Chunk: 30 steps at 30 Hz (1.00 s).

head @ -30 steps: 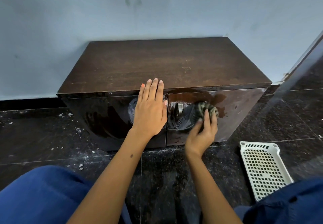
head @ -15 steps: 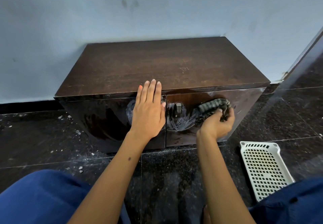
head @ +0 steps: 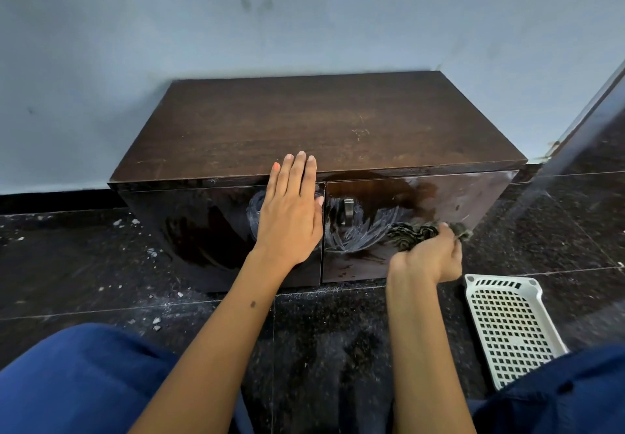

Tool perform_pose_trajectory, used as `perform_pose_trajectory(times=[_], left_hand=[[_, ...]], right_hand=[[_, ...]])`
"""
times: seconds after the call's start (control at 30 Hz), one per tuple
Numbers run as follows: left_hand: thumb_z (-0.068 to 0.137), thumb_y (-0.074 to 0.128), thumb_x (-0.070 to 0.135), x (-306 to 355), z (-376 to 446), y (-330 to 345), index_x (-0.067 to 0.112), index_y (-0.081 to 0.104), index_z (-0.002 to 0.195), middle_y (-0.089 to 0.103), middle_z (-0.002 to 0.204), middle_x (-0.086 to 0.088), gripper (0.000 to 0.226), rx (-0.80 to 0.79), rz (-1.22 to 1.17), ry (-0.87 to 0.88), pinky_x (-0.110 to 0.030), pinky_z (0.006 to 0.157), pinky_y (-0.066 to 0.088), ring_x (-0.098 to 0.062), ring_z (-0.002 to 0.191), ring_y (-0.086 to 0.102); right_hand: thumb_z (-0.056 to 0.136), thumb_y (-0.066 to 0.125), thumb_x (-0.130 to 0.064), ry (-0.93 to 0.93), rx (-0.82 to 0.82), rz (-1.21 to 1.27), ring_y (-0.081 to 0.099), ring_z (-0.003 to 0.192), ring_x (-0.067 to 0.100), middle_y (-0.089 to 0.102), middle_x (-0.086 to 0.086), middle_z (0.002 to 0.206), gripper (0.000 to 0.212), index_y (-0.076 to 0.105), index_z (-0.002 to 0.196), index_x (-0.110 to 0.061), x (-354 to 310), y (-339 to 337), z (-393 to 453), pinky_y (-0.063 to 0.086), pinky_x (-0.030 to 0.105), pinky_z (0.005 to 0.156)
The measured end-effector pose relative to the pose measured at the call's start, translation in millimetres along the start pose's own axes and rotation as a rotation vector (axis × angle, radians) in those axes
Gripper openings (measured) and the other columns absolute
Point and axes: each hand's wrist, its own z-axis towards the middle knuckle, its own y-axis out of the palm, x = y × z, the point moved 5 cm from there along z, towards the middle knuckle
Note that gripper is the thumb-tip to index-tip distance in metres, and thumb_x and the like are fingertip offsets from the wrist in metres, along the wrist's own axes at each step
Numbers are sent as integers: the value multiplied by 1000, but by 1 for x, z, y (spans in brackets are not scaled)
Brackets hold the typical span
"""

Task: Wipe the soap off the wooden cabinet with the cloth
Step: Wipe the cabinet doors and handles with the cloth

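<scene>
I'm mid-wipe: my right hand (head: 426, 257) grips the cloth (head: 414, 234) against the right door of the wooden cabinet (head: 318, 125), low down. My left hand (head: 290, 212) lies flat, bracing the left door. Soap streaks (head: 355, 230) remain around the handle (head: 348, 212); I'd sweep left next.

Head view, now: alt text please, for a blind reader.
A right hand wipes a dark cloth across the soapy right door of a low wooden cabinet, while the left hand presses flat on the left door. A white basket lies on the floor nearby.

Pale blue smudged wall (head: 304, 17), dark speckled tile floor (head: 324, 349), white debris bits.
</scene>
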Motion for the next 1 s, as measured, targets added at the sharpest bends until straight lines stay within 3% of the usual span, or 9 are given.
perform_pose_trajectory(times=[0.1,0.17,0.33,0.5,0.67,0.7,0.87,1.0], left_hand=[[93,20,31,0,0,0,0,28,145,29,151,-19,61,-4,2,0,-42,118,9,-33,141,24],[93,19,31,0,0,0,0,28,145,29,151,-19,61,-5,2,0,-42,118,8,-33,142,24],[92,19,31,0,0,0,0,26,145,29,151,-18,62,-9,0,4,-42,118,9,-32,142,23],[92,21,31,0,0,1,-1,27,145,30,150,-19,62,3,17,4,-43,118,10,-34,141,24],[92,24,30,3,0,3,-2,30,143,33,149,-20,61,17,25,-13,-46,117,14,-35,140,27],[92,25,30,3,0,3,-2,30,143,33,149,-20,60,19,26,-11,-45,117,14,-35,140,27],[93,25,29,1,-1,3,-1,28,145,31,150,-19,60,13,46,3,-45,118,14,-34,141,26],[93,24,29,2,-1,5,-1,27,145,29,151,-19,60,19,49,0,-44,118,11,-33,141,24]], right_hand=[[92,60,-10,-325,-128,-162,52,119,15,52,3,132,47,49,137,-9,0,15,-8,40,8,90],[92,59,-12,-552,-283,-346,43,128,17,44,8,141,45,50,136,-7,9,28,-21,30,-1,91],[89,61,-6,-990,-502,-595,41,131,31,41,22,141,41,55,130,-3,33,28,-13,33,28,108],[92,57,-7,-855,-340,-572,40,132,34,41,24,142,42,52,132,0,16,25,23,32,28,108],[89,58,1,-1197,-714,-646,33,133,21,39,23,140,39,56,128,2,39,23,-13,24,18,112],[89,58,2,-1216,-741,-658,32,134,19,39,22,140,39,57,128,2,41,21,-11,22,16,112],[88,58,4,-1072,-557,-602,32,132,23,39,27,139,40,55,128,3,33,26,-9,20,12,112],[93,47,-7,-1367,-884,-787,31,134,24,36,22,141,39,54,130,2,54,22,-30,20,21,115]])
